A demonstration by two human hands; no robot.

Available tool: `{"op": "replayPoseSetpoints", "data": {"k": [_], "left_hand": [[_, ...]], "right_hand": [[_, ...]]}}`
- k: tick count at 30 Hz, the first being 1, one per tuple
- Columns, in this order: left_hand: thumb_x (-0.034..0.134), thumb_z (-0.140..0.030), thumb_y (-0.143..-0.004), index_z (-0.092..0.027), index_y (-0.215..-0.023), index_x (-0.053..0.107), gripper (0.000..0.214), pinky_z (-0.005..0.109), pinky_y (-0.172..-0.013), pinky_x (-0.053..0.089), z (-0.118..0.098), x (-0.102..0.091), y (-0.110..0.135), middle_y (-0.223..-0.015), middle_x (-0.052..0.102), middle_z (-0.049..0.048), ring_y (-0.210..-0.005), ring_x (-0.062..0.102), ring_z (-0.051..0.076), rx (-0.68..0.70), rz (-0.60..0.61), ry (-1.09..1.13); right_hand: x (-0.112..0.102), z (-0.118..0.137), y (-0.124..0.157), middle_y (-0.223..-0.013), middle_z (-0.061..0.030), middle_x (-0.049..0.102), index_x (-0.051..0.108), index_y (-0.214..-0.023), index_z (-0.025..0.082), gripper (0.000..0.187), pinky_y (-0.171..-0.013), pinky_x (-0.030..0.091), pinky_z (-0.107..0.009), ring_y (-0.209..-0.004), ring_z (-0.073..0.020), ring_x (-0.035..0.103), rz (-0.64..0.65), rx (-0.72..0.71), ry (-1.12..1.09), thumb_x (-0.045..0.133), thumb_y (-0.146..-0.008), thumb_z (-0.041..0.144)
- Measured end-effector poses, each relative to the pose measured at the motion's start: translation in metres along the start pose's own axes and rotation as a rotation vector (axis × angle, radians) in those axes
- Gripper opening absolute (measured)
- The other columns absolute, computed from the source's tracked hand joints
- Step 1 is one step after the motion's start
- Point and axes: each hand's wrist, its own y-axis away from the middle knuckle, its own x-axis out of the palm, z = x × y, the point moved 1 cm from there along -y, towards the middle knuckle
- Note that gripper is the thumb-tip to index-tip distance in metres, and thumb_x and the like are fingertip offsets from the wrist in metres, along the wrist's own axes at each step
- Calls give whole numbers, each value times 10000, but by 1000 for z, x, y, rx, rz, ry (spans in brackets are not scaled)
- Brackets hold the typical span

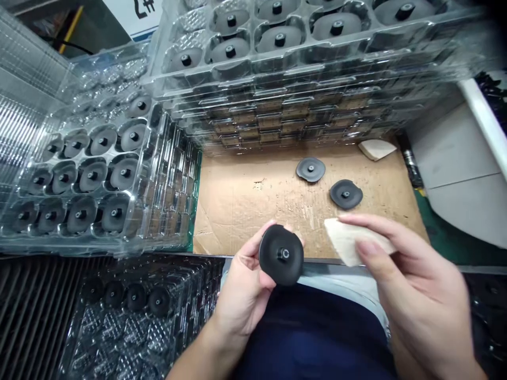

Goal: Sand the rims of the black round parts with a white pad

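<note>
So your left grip point(243, 290) is wrapping loosely around a black disc point(279, 266), thumb and fingers closed on its edge. Your right grip point(420, 287) is pinching a cream wedge point(346, 240) between thumb and fingers, just right of that disc without touching it. Beyond the right grip, two spare discs point(346, 199) are lying on the cardboard point(233, 195) (a second wedge point(376, 149) is sitting past them). Clear trays point(158, 184) are standing left of your left grip.
</note>
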Motion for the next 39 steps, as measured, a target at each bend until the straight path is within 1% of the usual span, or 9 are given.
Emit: {"op": "replayPoseSetpoints", "data": {"k": [6, 9, 14, 18, 20, 26, 30, 35, 39], "left_hand": [[872, -215, -484, -260, -974, 713, 518, 232, -891, 466, 5, 13, -3, -984, 726, -13, -933, 649, 163, -45, -32, -100], [898, -240, -399, -285, -951, 714, 584, 220, -838, 487, 7, 14, -8, -977, 732, -20, -907, 658, 164, -36, -21, -90], [875, -317, -450, -223, -938, 722, 520, 222, -895, 461, 8, 19, -7, -934, 738, 20, -925, 654, 160, -51, 96, -72], [879, -263, -446, -253, -982, 713, 561, 208, -868, 479, 2, 11, -4, -1013, 726, 8, -939, 661, 154, -56, 62, 13], [875, -294, -448, -235, -976, 715, 555, 230, -836, 506, 1, 5, -5, -986, 728, 17, -904, 674, 173, -75, 85, 58], [871, -263, -484, -234, -977, 713, 519, 236, -810, 522, -2, 4, -7, -980, 717, 6, -909, 683, 205, -99, 133, 155], [877, -258, -466, -238, -939, 724, 498, 213, -780, 524, -4, 8, -5, -943, 720, 3, -878, 685, 184, -97, 129, 148], [871, -269, -479, -267, -971, 717, 516, 220, -836, 510, -4, -3, -5, -972, 739, 5, -869, 685, 159, -20, 103, 127], [882, -254, -450, -287, -1007, 700, 587, 235, -851, 501, -8, -16, -4, -1004, 735, -2, -928, 680, 183, 75, 114, 103]], "right_hand": [[12, 34, -9, -808, -62, 663, 619, -1065, 100, 256, -715, 485, -295, -723, -162, 589, 215, -454, -18, 453, -871, 76], [16, 31, -16, -754, -32, 648, 634, -988, 123, 219, -624, 473, -273, -660, -143, 578, 336, -393, -41, 461, -863, 73], [23, 32, -21, -919, -140, 681, 574, -1102, 42, 261, -699, 461, -370, -792, -222, 614, 28, -509, 88, 442, -879, 73], [11, 19, -12, -872, -23, 688, 595, -1062, 188, 258, -674, 495, -264, -742, -148, 632, 396, -391, -68, 458, -870, 83], [2, 3, -6, -894, 21, 690, 605, -1028, 251, 225, -665, 504, -203, -773, -122, 648, 450, -246, -84, 474, -887, 136], [-12, -24, -1, -962, 25, 700, 657, -997, 288, 154, -619, 508, -166, -826, -145, 661, 66, 23, 98, 539, -898, 287], [-7, 6, -8, -969, -6, 688, 636, -1041, 274, 180, -590, 506, -204, -802, -163, 654, 31, -108, 113, 529, -898, 252], [18, 32, -12, -701, -17, 639, 608, -1072, 190, 237, -598, 484, -269, -632, -147, 597, 326, -552, 62, 469, -893, 123], [21, 2, -5, -674, 3, 614, 637, -980, 212, 212, -529, 458, -233, -566, -119, 566, 380, -351, -22, 465, -885, 132]]}}
